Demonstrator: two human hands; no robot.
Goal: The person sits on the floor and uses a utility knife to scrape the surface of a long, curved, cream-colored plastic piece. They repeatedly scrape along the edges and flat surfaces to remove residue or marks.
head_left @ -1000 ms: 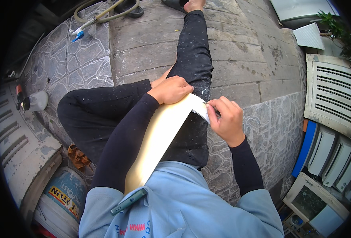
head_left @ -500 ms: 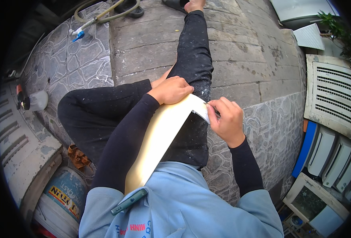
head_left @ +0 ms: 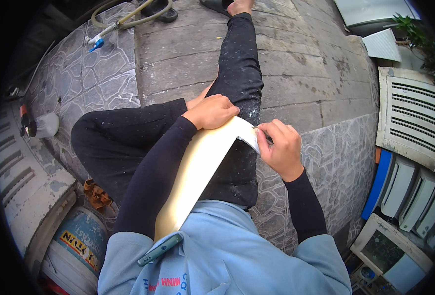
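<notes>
Apparently early: left hand (head_left: 211, 111) grip pressed shut on cream panel (head_left: 198, 169) over lap; right hand (head_left: 278, 146) pinching small tool, working white corner; rest untouched.

— How was the light?
— Soft, even daylight; shadows stayed faint, no glare.
— And sharpness?
— Crisp at centre. Fisheye bent the paving (head_left: 321, 59) lines toward twelve and three o'clock, and a black vignette ringed everything.

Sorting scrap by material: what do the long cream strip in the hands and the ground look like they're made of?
Strip: probably plastic or thin sheet, smooth matte cream, keeps a stiff flat face; uncertain. Ground: grey concrete slabs with joints, stained; beside them stone-patterned paving.
</notes>
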